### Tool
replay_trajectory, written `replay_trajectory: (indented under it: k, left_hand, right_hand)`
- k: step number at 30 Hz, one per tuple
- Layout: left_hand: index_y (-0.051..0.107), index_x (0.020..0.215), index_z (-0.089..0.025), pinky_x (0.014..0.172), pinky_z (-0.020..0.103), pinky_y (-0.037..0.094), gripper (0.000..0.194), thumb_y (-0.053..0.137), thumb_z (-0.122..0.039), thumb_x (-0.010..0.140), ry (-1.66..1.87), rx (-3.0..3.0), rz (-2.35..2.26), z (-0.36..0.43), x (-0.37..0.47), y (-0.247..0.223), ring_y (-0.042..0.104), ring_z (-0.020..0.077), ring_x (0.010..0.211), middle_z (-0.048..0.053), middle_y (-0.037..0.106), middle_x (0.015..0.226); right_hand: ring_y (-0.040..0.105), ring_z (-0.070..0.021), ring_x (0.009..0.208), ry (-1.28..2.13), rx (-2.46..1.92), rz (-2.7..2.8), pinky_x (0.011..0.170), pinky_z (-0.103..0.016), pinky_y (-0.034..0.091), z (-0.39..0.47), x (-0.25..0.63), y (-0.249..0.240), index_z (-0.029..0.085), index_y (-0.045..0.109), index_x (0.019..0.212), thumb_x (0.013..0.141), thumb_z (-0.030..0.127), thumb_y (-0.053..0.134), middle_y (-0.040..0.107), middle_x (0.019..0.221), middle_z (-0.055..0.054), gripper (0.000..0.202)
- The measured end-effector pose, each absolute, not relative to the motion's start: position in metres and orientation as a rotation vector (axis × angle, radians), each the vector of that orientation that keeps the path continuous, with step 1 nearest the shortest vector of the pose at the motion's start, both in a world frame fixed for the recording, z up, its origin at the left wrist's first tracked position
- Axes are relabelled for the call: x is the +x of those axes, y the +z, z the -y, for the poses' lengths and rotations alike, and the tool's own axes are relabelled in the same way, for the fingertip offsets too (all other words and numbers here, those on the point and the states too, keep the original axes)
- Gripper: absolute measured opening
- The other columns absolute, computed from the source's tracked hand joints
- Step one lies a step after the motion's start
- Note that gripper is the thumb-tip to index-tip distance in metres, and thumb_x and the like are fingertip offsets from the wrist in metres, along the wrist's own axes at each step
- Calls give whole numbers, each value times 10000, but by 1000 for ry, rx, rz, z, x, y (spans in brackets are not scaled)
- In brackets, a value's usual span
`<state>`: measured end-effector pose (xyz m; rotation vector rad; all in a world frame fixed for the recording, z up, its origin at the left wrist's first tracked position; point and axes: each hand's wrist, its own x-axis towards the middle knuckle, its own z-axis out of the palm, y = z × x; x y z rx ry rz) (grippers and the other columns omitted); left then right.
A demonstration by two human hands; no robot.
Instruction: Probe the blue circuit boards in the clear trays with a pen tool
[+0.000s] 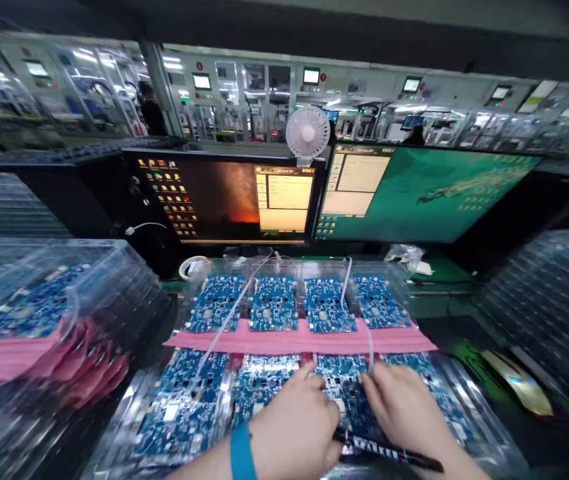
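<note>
My left hand (297,417), with a blue band on its wrist, is over the near row of blue circuit boards (179,400). Its lower fingers are closed around the end of a black marker pen (394,453), while a finger points forward onto the boards. The pen reaches across in front of my right wrist. To the right, my right hand (409,403) pinches the end of a white cable (370,347) just above a board in that row; its fingertips are partly hidden. Another white cable (229,313) runs down onto the leftmost near board.
The boards lie in a clear plastic tray (134,400) crossed by a pink foam strip (294,340). Stacked trays stand left (129,287) and right (539,307). Two monitors (219,200) and a small fan (308,131) are behind. A computer mouse (519,383) lies right.
</note>
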<state>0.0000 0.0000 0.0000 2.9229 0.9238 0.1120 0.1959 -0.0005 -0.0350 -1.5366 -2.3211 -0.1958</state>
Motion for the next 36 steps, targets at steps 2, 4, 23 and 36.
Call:
replay_trajectory:
  k: [2, 4, 23, 36]
  left_hand:
    - [566, 632, -162, 961, 379, 195, 252, 537, -406, 690, 98, 2912, -924, -1, 0, -1, 485, 170, 695, 14, 564, 545]
    - [570, 639, -160, 964, 383, 191, 246, 544, -399, 688, 93, 2896, -919, -1, 0, -2, 488, 172, 708, 15, 567, 551]
    - [582, 698, -154, 1015, 354, 125, 224, 590, -376, 676, 157, 2834, -854, -7, -3, -4, 497, 164, 819, -7, 593, 637]
    - [582, 661, -162, 1010, 352, 135, 211, 572, -372, 684, 200, 2822, -832, -8, -2, -3, 497, 168, 800, -3, 574, 592]
  right_hand:
    - [430, -171, 507, -141, -1564, 2232, 542, -275, 234, -10, 210, -6, 180, 427, 592, 913, 358, 260, 461, 532, -17, 403]
    - [427, -153, 497, -106, -1585, 2117, 524, -254, 248, -24, 221, 22, 179, 426, 580, 894, 400, 319, 457, 522, -4, 399]
    - [473, -186, 841, 30, -1423, 2276, 813, -290, 325, -156, 216, -44, 176, 541, 554, 774, 266, 517, 586, 784, -10, 239]
    - [427, -217, 902, -42, -1516, 2289, 831, -314, 332, -153, 209, -46, 181, 588, 583, 767, 250, 555, 593, 828, -7, 199]
